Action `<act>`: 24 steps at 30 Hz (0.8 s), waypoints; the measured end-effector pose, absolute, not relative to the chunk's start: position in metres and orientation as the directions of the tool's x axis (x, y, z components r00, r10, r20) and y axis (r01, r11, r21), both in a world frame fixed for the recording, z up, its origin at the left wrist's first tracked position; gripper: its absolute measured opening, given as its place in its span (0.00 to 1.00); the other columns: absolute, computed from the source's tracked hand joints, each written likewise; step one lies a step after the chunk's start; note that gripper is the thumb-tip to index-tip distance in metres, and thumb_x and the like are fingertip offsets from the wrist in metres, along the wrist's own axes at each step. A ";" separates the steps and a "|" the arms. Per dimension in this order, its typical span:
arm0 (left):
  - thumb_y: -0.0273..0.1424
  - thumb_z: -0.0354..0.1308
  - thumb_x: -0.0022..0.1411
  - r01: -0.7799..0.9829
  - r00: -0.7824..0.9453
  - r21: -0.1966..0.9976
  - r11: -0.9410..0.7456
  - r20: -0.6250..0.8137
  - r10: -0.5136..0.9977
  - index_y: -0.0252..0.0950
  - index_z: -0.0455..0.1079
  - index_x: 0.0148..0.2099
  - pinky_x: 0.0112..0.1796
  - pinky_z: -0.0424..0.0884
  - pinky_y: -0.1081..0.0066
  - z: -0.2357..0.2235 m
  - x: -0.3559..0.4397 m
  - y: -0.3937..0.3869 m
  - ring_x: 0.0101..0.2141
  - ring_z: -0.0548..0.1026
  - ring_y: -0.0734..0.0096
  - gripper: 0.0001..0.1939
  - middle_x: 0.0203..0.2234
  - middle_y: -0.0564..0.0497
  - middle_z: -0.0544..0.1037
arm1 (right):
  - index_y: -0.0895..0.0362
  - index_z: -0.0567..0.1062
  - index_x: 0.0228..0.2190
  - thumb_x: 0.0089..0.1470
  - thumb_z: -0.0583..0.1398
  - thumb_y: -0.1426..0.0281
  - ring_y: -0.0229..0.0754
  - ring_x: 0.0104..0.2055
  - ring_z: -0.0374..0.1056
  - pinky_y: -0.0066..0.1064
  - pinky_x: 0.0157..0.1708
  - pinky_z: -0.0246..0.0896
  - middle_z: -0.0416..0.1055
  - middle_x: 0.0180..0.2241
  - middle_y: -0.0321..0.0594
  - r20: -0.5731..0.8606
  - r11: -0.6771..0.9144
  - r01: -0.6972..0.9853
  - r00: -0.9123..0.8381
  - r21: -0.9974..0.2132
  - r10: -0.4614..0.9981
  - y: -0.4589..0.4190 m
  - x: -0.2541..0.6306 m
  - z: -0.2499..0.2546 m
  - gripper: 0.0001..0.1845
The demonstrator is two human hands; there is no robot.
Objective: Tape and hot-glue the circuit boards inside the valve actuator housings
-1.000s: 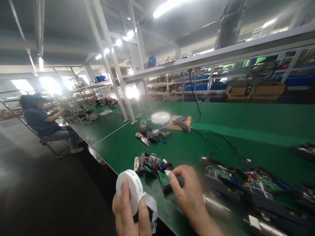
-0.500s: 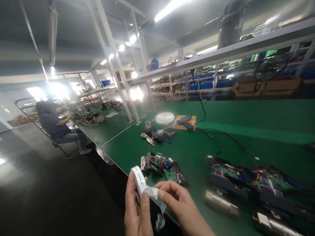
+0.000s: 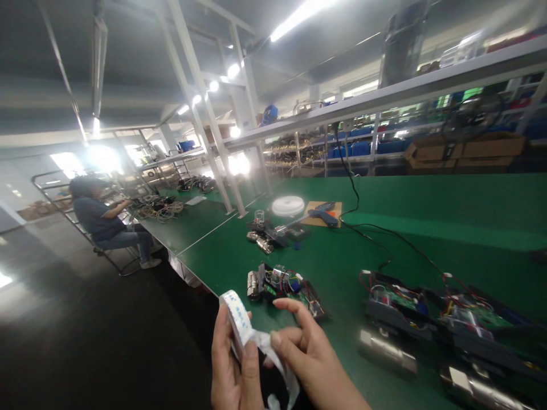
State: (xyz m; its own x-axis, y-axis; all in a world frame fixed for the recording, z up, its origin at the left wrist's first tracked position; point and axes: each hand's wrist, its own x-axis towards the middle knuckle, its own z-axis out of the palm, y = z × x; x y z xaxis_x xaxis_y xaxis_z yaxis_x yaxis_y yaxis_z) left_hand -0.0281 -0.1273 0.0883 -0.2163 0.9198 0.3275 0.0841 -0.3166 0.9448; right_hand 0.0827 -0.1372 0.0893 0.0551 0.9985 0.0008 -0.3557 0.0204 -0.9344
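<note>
My left hand (image 3: 237, 364) is closed around a roll of white tape (image 3: 237, 314) with blue print on its outer face, held upright near the table's front edge. My right hand (image 3: 305, 347) pinches a loose white strip (image 3: 264, 340) beside the roll, between thumb and a bent finger, while the index finger is lifted away. From there the strip (image 3: 290, 384) curls down below the hands. Just beyond the hands lies an opened device (image 3: 284, 285) with a green circuit board, coloured wires and a metal cylinder fitting.
Farther back lie another opened device (image 3: 265, 233), a white reel (image 3: 288, 205) and a blue glue gun (image 3: 323, 215) on cardboard. Two wired housings (image 3: 397, 307) with metal cylinders are at right. A black cable (image 3: 354, 193) crosses the green table (image 3: 448, 222). A seated person (image 3: 100, 213) works at far left.
The roll has shifted slightly left and tilted. My right index finger has lifted off the strip, and more of the strip now hangs in a loop below my hands.
</note>
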 end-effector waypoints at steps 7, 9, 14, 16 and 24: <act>0.46 0.50 0.70 0.270 -0.087 0.909 -0.317 0.351 0.932 0.46 0.52 0.71 0.64 0.58 0.54 0.075 -0.055 -0.112 0.64 0.64 0.57 0.31 0.65 0.45 0.64 | 0.53 0.74 0.45 0.61 0.51 0.41 0.48 0.43 0.72 0.38 0.45 0.63 0.79 0.37 0.42 0.092 0.096 -0.010 0.197 -0.995 0.976 -0.133 0.112 0.080 0.31; 0.45 0.49 0.71 0.340 -0.043 0.879 -0.334 0.369 0.928 0.48 0.51 0.71 0.65 0.56 0.55 0.066 -0.062 -0.107 0.65 0.62 0.58 0.30 0.67 0.47 0.61 | 0.53 0.76 0.41 0.62 0.51 0.44 0.48 0.41 0.73 0.37 0.42 0.65 0.79 0.37 0.42 0.135 0.107 0.123 0.249 -0.987 0.959 -0.129 0.126 0.080 0.28; 0.42 0.49 0.72 0.557 0.074 0.720 -0.414 0.454 0.888 0.42 0.51 0.71 0.62 0.61 0.55 0.044 -0.075 -0.096 0.64 0.62 0.55 0.30 0.66 0.43 0.62 | 0.55 0.78 0.38 0.65 0.50 0.55 0.48 0.40 0.74 0.37 0.39 0.66 0.79 0.37 0.43 0.341 0.115 0.539 0.342 -0.834 0.876 -0.110 0.163 0.082 0.22; 0.39 0.47 0.72 0.617 0.129 0.626 -0.476 0.516 0.847 0.40 0.51 0.72 0.61 0.61 0.53 0.037 -0.075 -0.092 0.62 0.65 0.54 0.29 0.63 0.41 0.67 | 0.55 0.78 0.37 0.64 0.51 0.58 0.49 0.41 0.73 0.40 0.41 0.64 0.78 0.37 0.44 0.400 0.132 0.619 0.317 -0.774 0.860 -0.102 0.169 0.082 0.20; 0.37 0.44 0.73 0.620 0.256 0.545 -0.565 0.540 0.802 0.37 0.49 0.72 0.60 0.61 0.51 0.025 -0.067 -0.087 0.57 0.70 0.54 0.29 0.59 0.39 0.71 | 0.57 0.76 0.43 0.64 0.52 0.61 0.52 0.47 0.68 0.44 0.48 0.62 0.75 0.44 0.49 0.516 0.178 0.753 0.241 -0.634 0.822 -0.082 0.165 0.076 0.18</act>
